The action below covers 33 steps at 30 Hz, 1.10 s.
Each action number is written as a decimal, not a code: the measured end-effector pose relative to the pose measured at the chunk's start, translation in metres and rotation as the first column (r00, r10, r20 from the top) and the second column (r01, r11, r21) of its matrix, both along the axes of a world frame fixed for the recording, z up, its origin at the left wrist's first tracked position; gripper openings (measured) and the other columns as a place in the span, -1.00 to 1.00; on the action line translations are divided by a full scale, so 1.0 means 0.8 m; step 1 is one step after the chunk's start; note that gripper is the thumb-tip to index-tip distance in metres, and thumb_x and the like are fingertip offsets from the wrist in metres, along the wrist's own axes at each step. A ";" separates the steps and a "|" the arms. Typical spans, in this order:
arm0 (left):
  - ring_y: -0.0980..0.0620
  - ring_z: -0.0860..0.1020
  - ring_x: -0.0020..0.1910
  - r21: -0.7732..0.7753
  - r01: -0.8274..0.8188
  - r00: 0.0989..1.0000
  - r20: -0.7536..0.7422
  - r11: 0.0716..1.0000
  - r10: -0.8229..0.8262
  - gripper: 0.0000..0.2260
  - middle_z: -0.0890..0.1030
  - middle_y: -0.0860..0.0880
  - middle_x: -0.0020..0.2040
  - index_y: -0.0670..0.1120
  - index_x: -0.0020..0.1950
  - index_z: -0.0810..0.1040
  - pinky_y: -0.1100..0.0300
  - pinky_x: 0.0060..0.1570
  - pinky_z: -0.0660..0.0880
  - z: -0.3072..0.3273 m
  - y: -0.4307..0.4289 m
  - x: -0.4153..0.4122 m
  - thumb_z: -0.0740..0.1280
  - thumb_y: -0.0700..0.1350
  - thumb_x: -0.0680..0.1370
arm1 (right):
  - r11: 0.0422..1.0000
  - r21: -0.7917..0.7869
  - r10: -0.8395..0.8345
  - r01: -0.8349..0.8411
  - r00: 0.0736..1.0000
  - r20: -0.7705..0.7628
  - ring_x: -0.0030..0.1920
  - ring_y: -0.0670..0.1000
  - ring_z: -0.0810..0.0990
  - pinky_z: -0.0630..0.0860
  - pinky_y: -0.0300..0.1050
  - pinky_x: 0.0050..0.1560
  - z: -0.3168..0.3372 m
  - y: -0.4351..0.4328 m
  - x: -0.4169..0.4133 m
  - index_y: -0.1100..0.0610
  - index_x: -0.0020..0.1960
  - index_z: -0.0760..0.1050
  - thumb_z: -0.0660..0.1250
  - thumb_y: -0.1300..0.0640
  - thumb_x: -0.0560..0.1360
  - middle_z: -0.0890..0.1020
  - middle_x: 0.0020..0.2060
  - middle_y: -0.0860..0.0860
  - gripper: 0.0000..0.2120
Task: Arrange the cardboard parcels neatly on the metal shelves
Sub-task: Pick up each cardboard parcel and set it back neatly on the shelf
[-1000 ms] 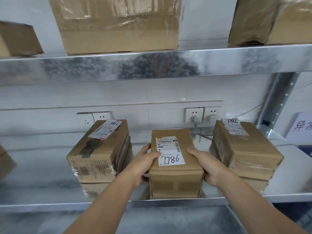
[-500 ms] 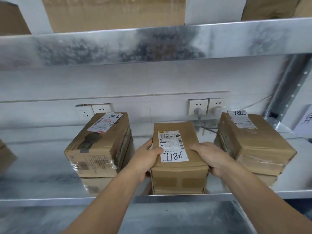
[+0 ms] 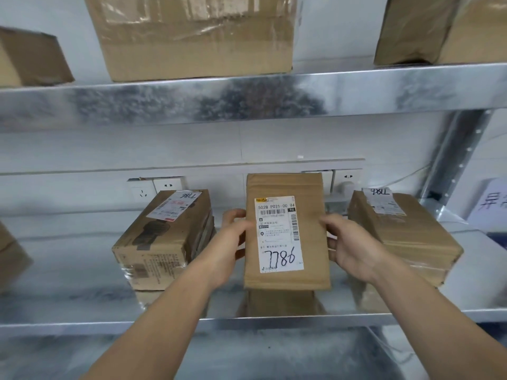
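Note:
A small cardboard parcel (image 3: 312,215) with a white label marked 7786 stands tipped up on its end, labelled face towards me, on the middle metal shelf (image 3: 68,272). My left hand (image 3: 229,242) grips its left edge and my right hand (image 3: 352,245) grips its right edge. Its lower edge is at or just above the shelf; I cannot tell if it touches. A taped parcel (image 3: 162,242) lies to its left and a wider parcel (image 3: 406,234) to its right, both labelled on top.
The upper shelf (image 3: 247,102) carries a large box (image 3: 197,37), a box at the right (image 3: 444,28) and one at the left (image 3: 30,58). Wall sockets (image 3: 156,187) sit behind the parcels. A steel upright (image 3: 461,157) stands at the right. Another parcel's corner (image 3: 11,259) shows far left.
The middle parcel lay flat with its label on top; both hands have tipped it up onto its end so the label faces me. The camera tilted up slightly.

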<state>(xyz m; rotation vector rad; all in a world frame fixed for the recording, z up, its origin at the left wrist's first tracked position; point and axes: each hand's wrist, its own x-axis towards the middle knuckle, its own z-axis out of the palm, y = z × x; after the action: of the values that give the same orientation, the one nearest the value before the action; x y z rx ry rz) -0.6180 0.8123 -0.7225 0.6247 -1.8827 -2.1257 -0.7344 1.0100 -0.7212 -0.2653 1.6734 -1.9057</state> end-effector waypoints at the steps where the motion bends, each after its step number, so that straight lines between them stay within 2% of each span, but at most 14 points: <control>1: -0.02 0.63 -0.01 0.038 0.002 1.000 -0.008 0.999 -0.002 -0.65 0.70 -0.03 -0.07 -0.08 0.37 0.44 0.06 0.00 0.46 0.006 -0.001 0.001 0.31 0.00 0.62 | 0.999 -0.042 -0.012 0.012 1.000 0.008 -0.16 -0.01 0.64 0.53 -0.06 -0.14 0.005 0.001 -0.001 0.10 0.22 0.53 0.29 0.05 0.63 0.70 -0.23 -0.06 -0.79; 3: -0.06 0.63 -0.05 0.099 -0.002 1.000 0.001 0.995 0.002 -0.60 0.67 -0.08 -0.07 -0.06 0.28 0.52 0.02 -0.07 0.48 0.017 -0.004 0.002 0.29 0.19 0.60 | 0.993 -0.106 -0.047 0.050 0.998 0.033 -0.16 0.01 0.68 0.55 -0.01 -0.16 0.015 0.004 -0.004 0.03 0.20 0.51 0.28 -0.08 0.64 0.73 -0.23 -0.07 -0.77; 6: -0.10 0.64 -0.04 0.148 -0.023 0.999 0.031 0.989 0.019 -0.51 0.69 -0.09 -0.09 0.07 0.28 0.58 -0.04 -0.06 0.54 0.022 -0.013 -0.002 0.21 0.38 0.56 | 0.990 -0.128 -0.051 0.055 0.998 0.034 -0.22 0.04 0.72 0.59 -0.03 -0.24 0.026 0.001 -0.007 -0.04 0.38 0.45 0.24 -0.21 0.63 0.74 -0.28 -0.03 -0.60; 9: -0.13 0.68 0.06 0.145 -0.016 0.998 0.068 0.989 0.006 -0.43 0.74 -0.06 0.02 0.09 0.23 0.64 -0.07 0.00 0.54 0.027 -0.012 -0.004 0.18 0.46 0.52 | 0.997 -0.074 -0.017 0.018 1.000 0.007 -0.18 0.05 0.71 0.57 -0.02 -0.17 0.032 -0.008 -0.003 -0.02 0.51 0.41 0.19 -0.29 0.61 0.72 -0.32 -0.06 -0.43; 11: -0.15 0.66 0.12 0.123 0.005 0.995 0.098 0.992 -0.017 -0.42 0.73 -0.06 0.11 0.11 0.24 0.64 -0.06 -0.01 0.52 0.032 -0.008 -0.005 0.18 0.48 0.49 | 0.999 -0.035 -0.002 0.002 1.000 -0.021 -0.08 0.03 0.68 0.57 -0.01 -0.12 0.036 -0.014 0.000 -0.01 0.52 0.40 0.20 -0.33 0.59 0.73 -0.20 -0.09 -0.39; 13: -0.16 0.64 0.12 0.093 0.015 0.991 0.133 0.996 -0.028 -0.46 0.73 -0.07 0.09 0.11 0.19 0.65 -0.10 0.05 0.51 0.037 -0.005 -0.006 0.20 0.45 0.50 | 1.000 0.004 -0.004 0.004 0.999 -0.035 -0.03 0.02 0.67 0.58 -0.03 -0.10 0.038 -0.018 0.002 -0.04 0.44 0.48 0.22 -0.33 0.59 0.74 -0.16 -0.10 -0.46; 15: -0.19 0.63 0.14 0.064 0.012 0.985 0.171 0.998 -0.023 -0.55 0.74 -0.09 0.08 0.09 0.13 0.65 -0.21 0.19 0.50 0.040 -0.003 -0.006 0.23 0.39 0.54 | 0.999 0.037 -0.005 0.006 1.000 -0.027 -0.05 0.06 0.66 0.56 -0.03 -0.14 0.040 -0.020 0.003 -0.06 0.26 0.56 0.23 -0.30 0.61 0.73 -0.27 -0.07 -0.59; 17: -0.24 0.63 0.16 0.039 0.017 0.978 0.207 0.999 -0.025 -0.61 0.71 -0.15 0.13 0.05 0.10 0.65 -0.28 0.24 0.47 0.044 -0.004 -0.005 0.28 0.32 0.55 | 0.998 0.070 -0.002 0.003 1.000 -0.019 -0.09 0.10 0.63 0.53 -0.05 -0.20 0.043 -0.021 0.003 -0.05 0.18 0.55 0.26 -0.26 0.61 0.69 -0.22 -0.01 -0.67; 20: -0.22 0.64 0.12 0.023 0.000 0.976 0.217 1.000 -0.005 -0.68 0.67 -0.22 0.14 -0.03 0.09 0.63 -0.19 0.23 0.50 0.050 -0.007 -0.005 0.34 0.20 0.56 | 0.993 0.113 0.020 -0.018 1.000 -0.018 -0.06 0.15 0.61 0.49 -0.01 -0.15 0.043 -0.023 -0.001 -0.05 0.18 0.53 0.31 -0.23 0.58 0.65 -0.12 0.05 -0.69; 22: -0.17 0.62 -0.05 0.008 0.003 0.976 0.216 1.000 -0.005 -0.70 0.63 -0.18 0.02 -0.06 0.13 0.61 -0.09 0.10 0.55 0.053 -0.006 -0.008 0.35 0.14 0.58 | 0.990 0.136 0.033 -0.030 0.999 -0.021 -0.07 0.17 0.62 0.52 0.00 -0.17 0.043 -0.024 -0.004 -0.03 0.20 0.52 0.35 -0.22 0.56 0.65 -0.12 0.07 -0.66; 24: -0.13 0.60 -0.13 -0.017 0.009 0.976 0.220 1.000 -0.005 -0.69 0.61 -0.14 -0.03 -0.09 0.20 0.57 -0.04 -0.03 0.57 0.053 -0.006 -0.011 0.35 0.10 0.60 | 0.987 0.157 0.038 -0.031 0.999 -0.039 -0.09 0.17 0.61 0.54 0.02 -0.22 0.042 -0.025 -0.007 0.00 0.25 0.50 0.38 -0.19 0.55 0.63 -0.12 0.08 -0.62; 28: -0.14 0.57 -0.10 -0.046 0.010 0.977 0.213 0.999 0.000 -0.78 0.60 -0.13 -0.05 -0.07 0.16 0.53 -0.07 -0.04 0.55 0.052 -0.007 -0.014 0.33 0.04 0.62 | 0.981 0.192 0.041 -0.028 0.997 -0.064 -0.05 0.19 0.59 0.55 0.13 -0.16 0.039 -0.027 -0.014 0.05 0.29 0.45 0.38 -0.08 0.58 0.62 -0.04 0.14 -0.64; 31: -0.15 0.59 -0.09 -0.050 0.008 0.977 0.215 0.999 0.003 -0.81 0.63 -0.13 -0.05 -0.07 0.15 0.51 -0.15 0.01 0.57 0.051 -0.008 -0.017 0.32 0.01 0.63 | 0.977 0.212 0.034 -0.020 0.998 -0.059 -0.06 0.19 0.59 0.56 0.17 -0.19 0.039 -0.029 -0.019 0.05 0.30 0.42 0.38 -0.04 0.59 0.62 -0.02 0.16 -0.65; 33: -0.14 0.61 -0.13 -0.053 0.004 0.975 0.224 0.999 0.008 -0.81 0.64 -0.12 -0.06 -0.08 0.16 0.50 -0.14 -0.04 0.58 0.050 -0.008 -0.018 0.32 -0.01 0.64 | 0.974 0.227 0.039 -0.026 0.998 -0.055 -0.07 0.19 0.60 0.58 0.18 -0.21 0.039 -0.032 -0.020 0.06 0.31 0.41 0.38 -0.02 0.60 0.62 -0.04 0.16 -0.66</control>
<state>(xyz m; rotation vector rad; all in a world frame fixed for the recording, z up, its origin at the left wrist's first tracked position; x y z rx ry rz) -0.6321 0.8058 -0.6822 0.8868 -2.0436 -2.0710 -0.7505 0.9847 -0.6899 -0.2587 1.8947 -1.6795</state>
